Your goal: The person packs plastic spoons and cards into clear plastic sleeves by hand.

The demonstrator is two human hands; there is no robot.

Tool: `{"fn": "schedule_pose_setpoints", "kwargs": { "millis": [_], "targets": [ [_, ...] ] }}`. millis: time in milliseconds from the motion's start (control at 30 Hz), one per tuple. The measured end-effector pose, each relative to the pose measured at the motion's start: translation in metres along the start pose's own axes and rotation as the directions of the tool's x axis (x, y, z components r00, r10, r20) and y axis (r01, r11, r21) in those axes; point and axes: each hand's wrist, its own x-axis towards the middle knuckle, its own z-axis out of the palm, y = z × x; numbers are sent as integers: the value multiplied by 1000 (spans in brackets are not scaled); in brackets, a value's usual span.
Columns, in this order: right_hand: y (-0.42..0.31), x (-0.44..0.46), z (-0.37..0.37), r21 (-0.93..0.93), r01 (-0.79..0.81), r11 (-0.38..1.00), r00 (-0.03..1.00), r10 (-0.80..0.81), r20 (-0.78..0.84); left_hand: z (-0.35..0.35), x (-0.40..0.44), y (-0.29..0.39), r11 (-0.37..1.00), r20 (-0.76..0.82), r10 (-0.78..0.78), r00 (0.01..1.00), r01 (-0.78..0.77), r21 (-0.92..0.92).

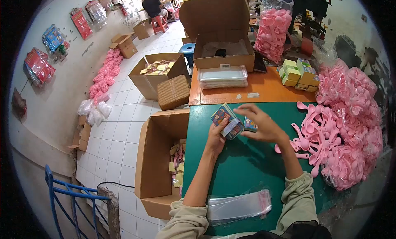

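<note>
My left hand (216,136) is wrapped round a small stack of printed cards (226,120) with a pale band across it, held tilted above the green table top (243,169). Just to its right, my right hand (262,125) is raised with thumb and fingers apart, and nothing shows in its grip. Partly hidden behind that hand is another blue printed card or stack (250,124). Pink plastic spoons (319,129) lie loose to the right of my right forearm. Clear plastic sleeves (239,206) lie flat between my forearms.
Bagged pink spoons (350,115) pile up along the right edge. On the orange board stand small yellow boxes (297,74), stacked plastic sleeves (222,77) and an open carton (225,59). A deep cardboard box (154,164) stands left of the table. A person (153,7) sits far back.
</note>
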Motion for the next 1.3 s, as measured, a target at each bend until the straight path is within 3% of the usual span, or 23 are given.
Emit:
{"fn": "schedule_pose_setpoints", "kwargs": {
  "millis": [233, 300, 433, 500, 567, 600, 633, 667, 700, 767, 833, 900, 967, 1067, 1133, 1200, 1233, 1267, 1300],
  "targets": [
    [-7, -8, 20, -128, 7, 992, 997, -16, -70, -13, 5, -5, 972, 28, 24, 999, -17, -235],
    [-18, -21, 20, -154, -11, 988, 996, -2, -85, -13, 6, -3, 953, -48, 30, 998, -43, -299],
    [-72, -76, -22, -139, -99, 985, 995, 102, 17, -14, 3, 7, 925, -110, 56, 992, -93, -368],
    [-102, -116, -54, -171, -229, 958, 972, 234, 9, -27, 6, 6, 917, -94, 61, 994, -93, -387],
    [-127, -168, -89, -116, -435, 893, 884, 399, -242, -32, 11, 2, 910, -102, 62, 993, -98, -404],
    [-140, -198, -109, -52, -638, 769, 712, 563, -420, -27, 11, 1, 911, -105, 62, 993, -99, -401],
    [-146, -226, -129, -93, -694, 714, 586, 485, -650, -23, 10, 2, 912, -114, 65, 991, -106, -397],
    [-148, -268, -154, -236, -854, 463, 413, 327, -850, -21, 8, 3, 913, -126, 70, 990, -115, -391],
    [-141, -315, -182, -275, -902, 333, 334, 134, -933, -22, 9, 2, 919, -146, 63, 987, -115, -377],
    [-116, -461, -246, -245, -968, 50, 226, -236, -945, -22, 9, 0, 918, -148, 74, 986, -125, -375],
    [-85, -583, -282, -107, -969, -223, 154, -208, -966, -21, 10, 0, 916, -136, 87, 987, -133, -378],
    [-46, -669, -287, 92, -874, -477, -117, 23, -993, -25, 12, -2, 917, -145, 74, 987, -124, -379],
    [11, -791, -295, 10, -840, -543, -184, 269, -945, -17, 10, 1, 919, -134, 98, 986, -141, -369],
    [53, -798, -297, -96, -789, -607, -68, 242, -968, -29, 14, -4, 918, -82, 80, 993, -105, -382],
    [36, -728, -287, -69, -826, -559, -49, 194, -980, -27, 15, -4, 922, -57, 56, 997, -74, -379],
    [1, -577, -260, -201, -929, -310, 196, 50, -979, -12, 11, -1, 927, -42, 46, 998, -58, -369],
    [-6, -510, -253, -411, -856, -314, 414, 59, -908, -11, 14, -4, 921, 7, 39, 999, -34, -388],
    [-19, -427, -229, -415, -899, 139, 417, -18, -909, -1, 14, -5, 925, 40, 44, 998, -26, -378],
    [-20, -361, -209, -372, -880, 295, 412, 86, -907, 14, 10, -7, 930, 74, 44, 996, -14, -367]
  ]
}}
